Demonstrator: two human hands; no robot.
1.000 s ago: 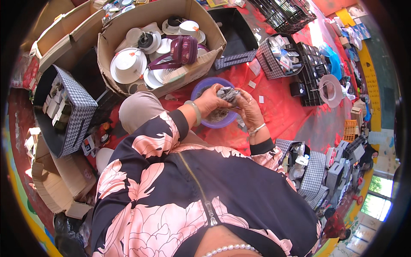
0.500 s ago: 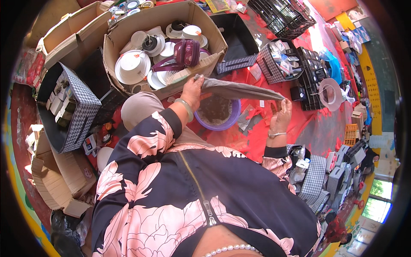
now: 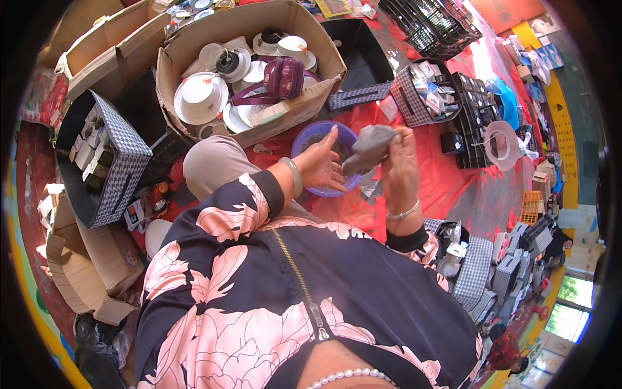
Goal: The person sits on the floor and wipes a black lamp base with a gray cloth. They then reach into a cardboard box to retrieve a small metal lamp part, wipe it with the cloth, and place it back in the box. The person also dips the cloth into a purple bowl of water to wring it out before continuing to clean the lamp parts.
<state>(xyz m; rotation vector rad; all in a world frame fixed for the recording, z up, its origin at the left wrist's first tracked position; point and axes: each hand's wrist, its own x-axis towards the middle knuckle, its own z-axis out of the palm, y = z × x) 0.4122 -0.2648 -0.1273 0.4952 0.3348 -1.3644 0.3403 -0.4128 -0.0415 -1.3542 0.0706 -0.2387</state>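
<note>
A wet-looking grey-brown cloth [image 3: 371,148] hangs bunched from my right hand [image 3: 403,170], whose fingers are closed on its upper end. Beside it, my left hand [image 3: 320,165] is open with the fingers spread, over the near part of a purple basin [image 3: 350,134]. Murky water [image 3: 316,137] shows inside the basin, partly hidden behind my left hand and the cloth. The cloth's lower end comes close to the fingertips of my left hand; whether they touch I cannot tell.
Beyond the basin stands a cardboard box [image 3: 170,78] of white round lamp fittings, with a maroon bag [image 3: 283,78] on top. Houndstooth bins [image 3: 123,146] hold small boxes at left and right. Black crates [image 3: 433,29] stand at the far right. Red sheeting [image 3: 431,185] covers the floor.
The cloth was stretched between both hands; my left hand has let go and moved down and right over the basin. My right hand has shifted left, and the cloth is now bunched.
</note>
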